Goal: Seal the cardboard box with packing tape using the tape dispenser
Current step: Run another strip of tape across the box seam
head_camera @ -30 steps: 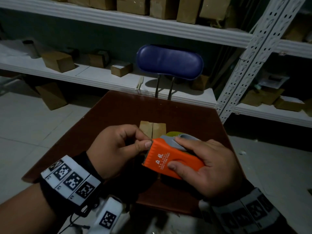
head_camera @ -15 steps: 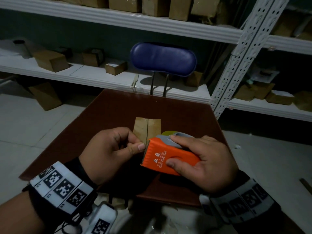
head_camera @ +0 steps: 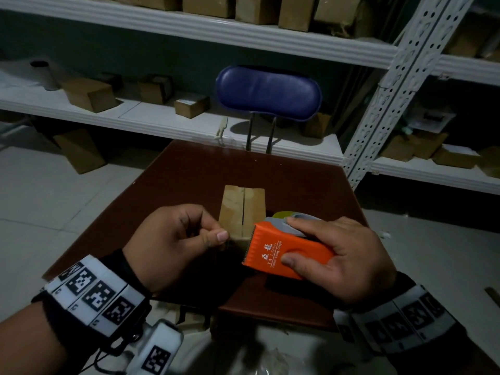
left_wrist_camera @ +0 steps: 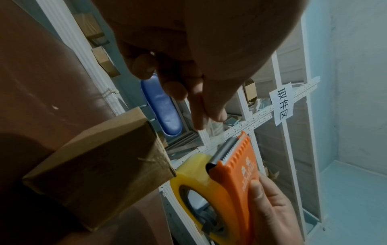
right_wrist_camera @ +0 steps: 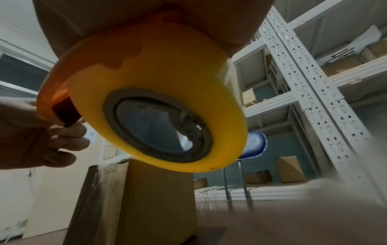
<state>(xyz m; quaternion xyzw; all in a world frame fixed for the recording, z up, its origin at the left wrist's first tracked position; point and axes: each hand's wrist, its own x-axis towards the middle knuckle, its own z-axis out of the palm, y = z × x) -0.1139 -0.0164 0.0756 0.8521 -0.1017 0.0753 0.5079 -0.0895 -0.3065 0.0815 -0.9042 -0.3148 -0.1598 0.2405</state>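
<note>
A small cardboard box stands on the brown table, its top flaps meeting at a centre seam. My right hand grips the orange tape dispenser just above the box's near end, its toothed blade pointing left. The yellowish tape roll sits inside it, over the box. My left hand is a short way left of the blade, thumb and forefinger pinched together on the clear tape end, which barely shows. In the left wrist view the pinching fingers hover above the blade of the dispenser.
A blue chair stands behind the table's far edge. White shelves with several cardboard boxes run along the back, with a perforated upright post at the right. Tiled floor lies to both sides of the table.
My left hand has drawn a little leftward from the dispenser's blade, opening a small gap. More of the box top shows between the hands. The right hand keeps its grip.
</note>
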